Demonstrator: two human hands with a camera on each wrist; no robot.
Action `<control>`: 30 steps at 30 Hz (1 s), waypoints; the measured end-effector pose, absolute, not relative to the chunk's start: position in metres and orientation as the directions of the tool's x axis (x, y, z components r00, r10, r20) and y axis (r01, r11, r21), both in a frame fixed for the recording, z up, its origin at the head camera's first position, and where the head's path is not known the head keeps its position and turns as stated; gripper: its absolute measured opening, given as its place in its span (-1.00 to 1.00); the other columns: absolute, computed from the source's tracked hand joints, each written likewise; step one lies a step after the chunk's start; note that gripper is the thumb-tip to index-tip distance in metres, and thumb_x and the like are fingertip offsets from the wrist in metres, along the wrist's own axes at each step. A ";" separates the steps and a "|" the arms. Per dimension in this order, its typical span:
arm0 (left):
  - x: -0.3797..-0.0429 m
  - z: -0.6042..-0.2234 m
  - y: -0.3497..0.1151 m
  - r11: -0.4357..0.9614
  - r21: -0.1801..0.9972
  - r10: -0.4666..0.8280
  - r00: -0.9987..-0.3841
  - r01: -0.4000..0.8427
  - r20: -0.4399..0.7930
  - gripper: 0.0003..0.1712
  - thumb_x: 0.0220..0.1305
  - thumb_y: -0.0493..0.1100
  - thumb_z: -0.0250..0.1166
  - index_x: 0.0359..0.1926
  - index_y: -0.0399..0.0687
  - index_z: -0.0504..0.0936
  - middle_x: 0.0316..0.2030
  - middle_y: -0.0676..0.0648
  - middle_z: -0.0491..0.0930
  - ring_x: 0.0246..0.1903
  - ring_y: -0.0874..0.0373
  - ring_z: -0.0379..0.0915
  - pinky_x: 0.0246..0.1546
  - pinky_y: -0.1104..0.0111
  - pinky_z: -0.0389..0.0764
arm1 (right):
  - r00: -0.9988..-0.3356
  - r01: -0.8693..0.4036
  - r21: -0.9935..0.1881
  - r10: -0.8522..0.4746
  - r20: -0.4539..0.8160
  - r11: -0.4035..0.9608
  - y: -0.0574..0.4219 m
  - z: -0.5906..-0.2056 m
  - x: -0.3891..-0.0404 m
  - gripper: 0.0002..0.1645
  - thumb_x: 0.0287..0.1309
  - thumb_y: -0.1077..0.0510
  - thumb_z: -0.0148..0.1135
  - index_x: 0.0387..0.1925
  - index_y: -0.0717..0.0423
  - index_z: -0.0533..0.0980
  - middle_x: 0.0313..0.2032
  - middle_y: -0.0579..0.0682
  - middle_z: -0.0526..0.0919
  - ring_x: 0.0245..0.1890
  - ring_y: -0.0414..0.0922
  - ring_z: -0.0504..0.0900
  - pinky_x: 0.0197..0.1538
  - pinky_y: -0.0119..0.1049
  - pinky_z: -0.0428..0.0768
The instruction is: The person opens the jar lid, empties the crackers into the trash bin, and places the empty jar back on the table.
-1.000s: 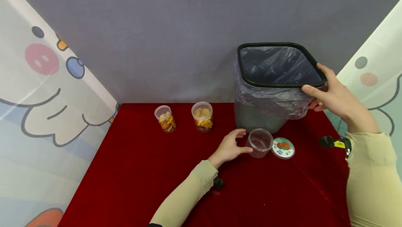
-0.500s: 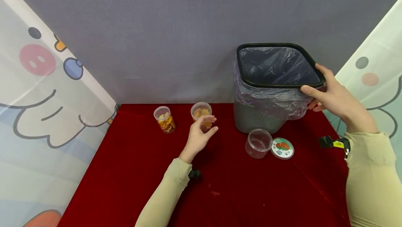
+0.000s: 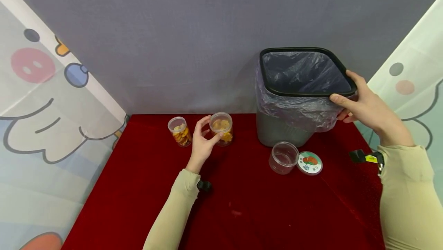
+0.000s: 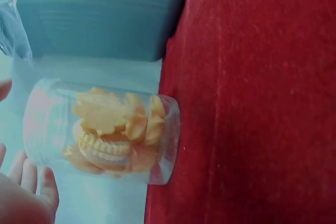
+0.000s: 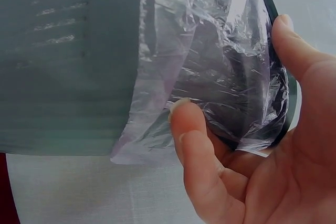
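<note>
My left hand (image 3: pixel 202 142) is at the near left side of a clear round jar (image 3: pixel 221 127), its thumb and fingers spread about it. Crackers (image 4: pixel 121 129) fill part of this jar; in the left wrist view some fingers (image 4: pixel 31 187) show beside its upper end, and contact is hard to tell. At the right, my right hand (image 3: pixel 367 107) grips the corner of the black rim of a grey trash bin (image 3: pixel 285 127). Its thumb lies on the rim, and its fingers (image 5: pixel 197 161) curl beneath, against the plastic liner (image 5: pixel 210 61).
A narrower clear jar (image 3: pixel 180 131) of crackers stands to the left. In front of the bin are an open clear jar (image 3: pixel 283 159) with nothing visible inside and a round lid (image 3: pixel 309 163) with a printed label. A red cloth (image 3: pixel 259 211) covers the table, with a grey backdrop (image 3: pixel 190 50) behind.
My left hand has left the open jar by the bin and moved left to the wider jar of crackers. My right hand has stayed on the bin's rim.
</note>
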State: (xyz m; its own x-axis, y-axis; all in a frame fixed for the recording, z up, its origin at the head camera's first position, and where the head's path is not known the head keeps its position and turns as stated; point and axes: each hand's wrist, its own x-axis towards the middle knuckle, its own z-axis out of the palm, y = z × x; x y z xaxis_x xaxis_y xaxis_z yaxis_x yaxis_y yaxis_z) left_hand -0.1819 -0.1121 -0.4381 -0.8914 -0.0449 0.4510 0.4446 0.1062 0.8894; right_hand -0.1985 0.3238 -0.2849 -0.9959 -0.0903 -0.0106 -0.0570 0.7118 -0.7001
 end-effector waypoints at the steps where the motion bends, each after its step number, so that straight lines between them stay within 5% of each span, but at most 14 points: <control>1: -0.183 -0.439 -0.113 0.107 0.898 -0.040 -0.901 0.426 0.432 -0.19 0.11 -0.46 0.44 0.34 -0.46 0.28 0.29 -0.46 0.27 0.26 -0.36 0.18 0.14 -0.28 0.27 | -0.996 -0.057 -0.700 -0.091 -0.011 0.712 0.323 -0.285 -0.199 0.16 0.40 -0.22 0.10 0.56 -0.15 -0.51 -0.23 0.34 0.56 -0.51 0.01 0.67 -0.44 -0.29 0.67; 11: -0.209 -0.472 -0.119 0.147 0.969 0.033 -0.980 0.199 0.197 0.12 0.07 -0.30 0.54 0.53 -0.17 0.05 0.41 -0.26 0.20 0.39 -0.14 0.10 0.32 -0.12 0.21 | -0.996 -0.063 -0.702 -0.090 -0.001 0.709 0.323 -0.285 -0.198 0.15 0.40 -0.21 0.09 0.56 -0.16 -0.50 -0.28 0.28 0.58 -0.53 -0.01 0.67 -0.45 -0.30 0.66; 19: -0.223 -0.493 -0.116 0.193 0.972 0.020 -0.991 0.136 0.134 0.02 0.00 -0.20 0.61 0.44 0.02 0.25 0.25 -0.07 0.41 0.24 0.03 0.32 0.30 0.06 0.29 | -0.996 -0.057 -0.700 -0.089 -0.009 0.712 0.323 -0.285 -0.199 0.15 0.40 -0.22 0.08 0.56 -0.15 -0.52 -0.29 0.27 0.59 -0.52 0.02 0.67 -0.44 -0.31 0.66; 30: -0.221 -0.491 -0.115 0.225 0.967 -0.006 -0.992 0.121 0.126 -0.02 -0.06 -0.12 0.65 0.38 0.08 0.36 0.18 -0.01 0.50 0.16 0.05 0.42 0.19 0.05 0.43 | -0.995 -0.086 -0.709 -0.098 0.024 0.700 0.326 -0.287 -0.197 0.15 0.42 -0.16 0.09 0.55 -0.14 -0.53 -0.32 0.22 0.61 -0.55 -0.05 0.67 -0.47 -0.28 0.66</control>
